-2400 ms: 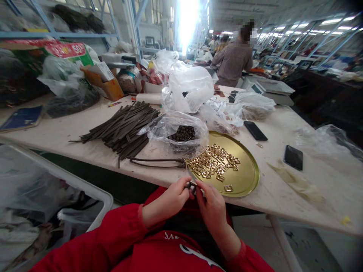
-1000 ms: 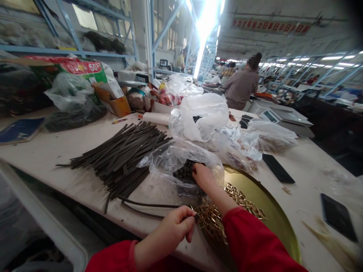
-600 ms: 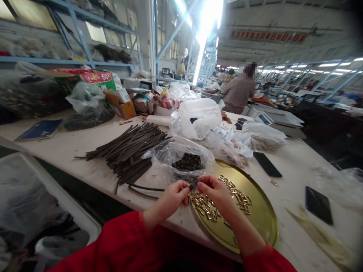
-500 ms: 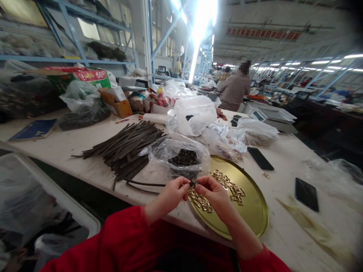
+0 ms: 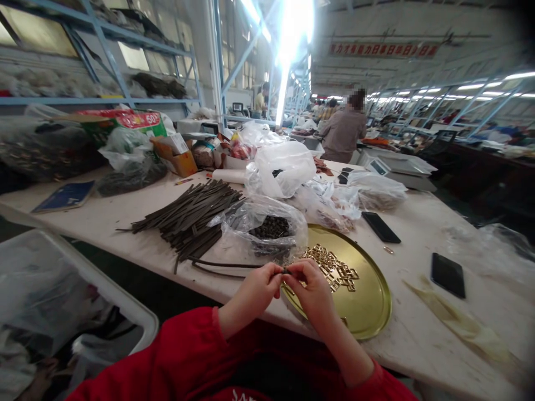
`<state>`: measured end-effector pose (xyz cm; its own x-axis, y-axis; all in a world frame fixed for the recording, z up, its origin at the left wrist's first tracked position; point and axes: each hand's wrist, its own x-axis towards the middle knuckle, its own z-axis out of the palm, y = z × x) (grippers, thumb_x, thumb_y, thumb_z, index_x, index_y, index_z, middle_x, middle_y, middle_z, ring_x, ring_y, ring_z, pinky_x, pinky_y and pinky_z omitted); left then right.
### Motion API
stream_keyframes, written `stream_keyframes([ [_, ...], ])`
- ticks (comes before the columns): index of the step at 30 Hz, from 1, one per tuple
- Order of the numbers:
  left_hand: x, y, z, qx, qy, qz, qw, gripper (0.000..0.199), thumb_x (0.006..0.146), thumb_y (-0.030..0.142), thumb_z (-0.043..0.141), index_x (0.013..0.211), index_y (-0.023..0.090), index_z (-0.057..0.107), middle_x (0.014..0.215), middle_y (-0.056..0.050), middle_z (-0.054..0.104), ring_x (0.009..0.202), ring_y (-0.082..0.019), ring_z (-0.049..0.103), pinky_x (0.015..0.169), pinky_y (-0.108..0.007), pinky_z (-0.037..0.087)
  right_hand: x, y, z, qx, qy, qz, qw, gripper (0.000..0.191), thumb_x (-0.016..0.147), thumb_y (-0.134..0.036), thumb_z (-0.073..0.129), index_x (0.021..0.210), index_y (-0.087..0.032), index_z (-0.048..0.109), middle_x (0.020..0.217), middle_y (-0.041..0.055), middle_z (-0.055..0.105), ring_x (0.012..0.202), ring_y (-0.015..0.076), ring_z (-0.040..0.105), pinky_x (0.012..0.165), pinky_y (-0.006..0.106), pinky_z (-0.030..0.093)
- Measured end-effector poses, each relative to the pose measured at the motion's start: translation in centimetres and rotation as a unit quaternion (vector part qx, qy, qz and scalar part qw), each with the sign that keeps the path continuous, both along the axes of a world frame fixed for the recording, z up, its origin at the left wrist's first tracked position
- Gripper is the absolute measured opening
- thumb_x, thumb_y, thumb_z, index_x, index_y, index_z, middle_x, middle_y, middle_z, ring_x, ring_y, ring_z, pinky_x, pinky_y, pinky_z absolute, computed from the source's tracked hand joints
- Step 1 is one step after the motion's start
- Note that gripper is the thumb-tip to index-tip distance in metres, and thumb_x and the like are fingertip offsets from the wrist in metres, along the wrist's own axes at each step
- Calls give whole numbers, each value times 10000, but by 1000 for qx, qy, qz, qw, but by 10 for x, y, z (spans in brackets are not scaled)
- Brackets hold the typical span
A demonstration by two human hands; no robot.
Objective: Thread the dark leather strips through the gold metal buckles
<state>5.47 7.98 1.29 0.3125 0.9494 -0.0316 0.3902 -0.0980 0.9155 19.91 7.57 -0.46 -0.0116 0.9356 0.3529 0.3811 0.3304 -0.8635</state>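
My left hand (image 5: 256, 289) and my right hand (image 5: 311, 289) meet fingertip to fingertip at the tray's near left edge. Both are pinched on a dark strip (image 5: 225, 265), which runs out leftward behind my left hand; its end between the fingers is mostly hidden. Beneath and beyond my right hand lies a round gold tray (image 5: 371, 312) bearing many small gold rectangular buckles (image 5: 328, 262). Just past my hands sits an open clear plastic bag (image 5: 234, 234) of small dark pieces (image 5: 271, 227). A pile of dark strips (image 5: 188, 214) spreads to the left.
Two black phones (image 5: 381, 227) (image 5: 448, 275) and a yellowish sheet (image 5: 455, 320) lie to the right. White plastic bags (image 5: 284, 167) crowd the back. A white bin (image 5: 146, 328) stands below the table's left edge. Farther off, a person (image 5: 343, 131) faces away.
The view has shifted slightly. My hands stay together, with the fingers turned a little around the dark strip; less of the small dark piece between the fingertips shows now.
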Motion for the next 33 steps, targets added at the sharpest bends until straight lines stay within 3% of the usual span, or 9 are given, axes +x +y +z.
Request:
stream_keyframes([
  [4,3,-1,-5,-34,-74,-11,997,286,790,162,362,1016,116,531,560,42,502,557,-115,469,570,-232,361,-1,-4,-11,-73,57,2,996,134,737,-303,635,813,-207,579,712,4,593,653,163,556,620,297,460],
  [8,1,-1,-16,-44,-129,-14,991,359,770,117,342,1102,113,479,588,41,500,598,-118,476,623,-245,377,-5,-11,-9,-34,54,-10,998,166,788,-352,574,843,-206,631,820,42,609,786,190,561,712,326,448],
  [11,-2,-2,-18,-63,-141,-16,988,390,779,116,341,1160,110,425,582,46,500,604,-122,470,651,-258,377,-7,-13,-6,-80,125,6,989,289,848,-421,461,838,-200,647,835,51,612,789,184,561,699,318,450],
  [15,-5,-3,-14,-78,-159,-53,983,417,790,115,342,1205,93,380,584,44,499,593,-120,472,657,-262,385,-10,-8,-11,-193,242,-7,951,212,732,-410,642,791,-207,618,705,-12,585,645,130,515,630,264,421],
  [18,-9,-2,-13,-82,-181,-76,977,443,787,98,340,1230,92,361,648,21,528,653,-123,513,698,-269,410,-14,-8,-18,-289,334,74,894,293,729,-411,649,945,-215,625,741,-8,600,614,118,505,618,264,415],
  [21,-13,1,-18,-75,-169,-84,979,473,789,101,381,1260,114,349,909,-60,595,830,-141,548,782,-281,416,-20,-14,-23,-347,370,140,851,297,741,-390,642,979,-211,647,777,11,627,671,135,534,690,281,429],
  [23,-16,4,-21,-82,-152,-82,982,487,792,112,407,1275,140,348,1045,-89,572,846,-137,551,756,-264,428,-24,-17,-24,-343,376,136,850,301,735,-357,656,1006,-226,648,857,18,650,774,156,561,790,302,422],
  [27,-18,7,-27,-162,-144,-82,973,538,811,170,421,1324,167,259,1034,-80,570,533,-62,487,515,-216,409,-27,-18,-23,-308,359,105,875,294,724,-322,668,1003,-232,655,916,16,671,885,182,573,886,334,389],
  [33,-18,2,-20,-88,-108,-56,989,330,852,200,366,1171,136,418,728,-1,586,608,-111,529,598,-248,432,-29,-20,-28,-271,374,22,887,244,722,-324,666,944,-222,667,736,-14,627,696,134,528,717,276,426],
])
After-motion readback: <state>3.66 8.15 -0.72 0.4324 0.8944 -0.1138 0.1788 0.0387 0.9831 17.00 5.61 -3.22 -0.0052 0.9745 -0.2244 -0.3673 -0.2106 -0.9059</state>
